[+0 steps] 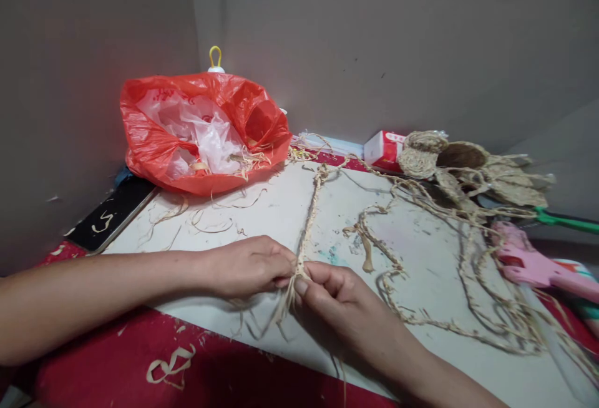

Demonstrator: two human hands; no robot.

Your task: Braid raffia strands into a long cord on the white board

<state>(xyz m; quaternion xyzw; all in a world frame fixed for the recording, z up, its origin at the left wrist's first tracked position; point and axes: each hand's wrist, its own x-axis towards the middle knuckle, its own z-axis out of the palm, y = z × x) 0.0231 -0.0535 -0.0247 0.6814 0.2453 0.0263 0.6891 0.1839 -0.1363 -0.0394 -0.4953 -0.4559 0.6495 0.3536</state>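
A braided straw cord (311, 214) runs from the back of the white board down to both hands. My right hand (334, 292) pinches its near end between thumb and forefinger. My left hand (259, 264) closes on the cord's left side, fingertips pressed together beside the braid. Loose straw strands (283, 308) fan out below the fingers. More braided cord (468, 330) lies in loops on the right of the board, joined at the back to the held length.
The white board (262, 218) rests on a red surface (112, 358). An open red plastic bag (159, 171) and a dark phone (115, 211) stand left. Coiled straw pieces (418, 161), a tissue pack (384, 149), a pink glue gun (528, 264) and a green-handled tool (566, 221) lie right.
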